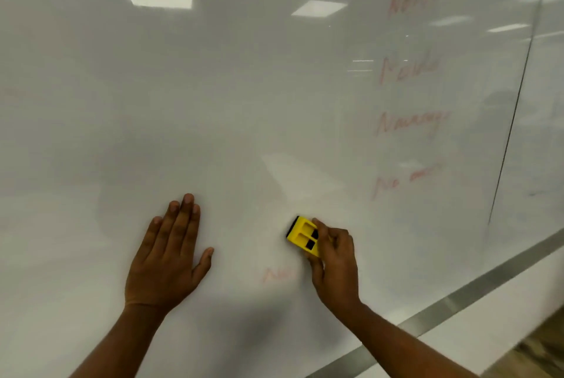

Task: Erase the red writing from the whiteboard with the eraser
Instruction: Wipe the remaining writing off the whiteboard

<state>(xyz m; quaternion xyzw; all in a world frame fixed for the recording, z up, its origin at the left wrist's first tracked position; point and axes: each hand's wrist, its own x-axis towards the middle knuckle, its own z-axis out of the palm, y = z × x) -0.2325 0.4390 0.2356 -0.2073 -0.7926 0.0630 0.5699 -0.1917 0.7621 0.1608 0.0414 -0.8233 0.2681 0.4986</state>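
Observation:
A glossy whiteboard (213,102) fills the view. My right hand (335,264) grips a yellow eraser (302,235) with a black pad, pressed against the board low and right of centre. Just below and left of the eraser is a faint red word fragment (274,275). A column of red writing (409,87) runs down the right part of the board in several blurred lines. My left hand (171,252) lies flat on the board with fingers spread, left of the eraser and apart from it.
A metal frame strip (457,301) runs along the board's lower edge at the right. A dark vertical seam (512,121) divides the board at far right. Ceiling lights reflect in the upper board. A bit of floor (537,353) shows at bottom right.

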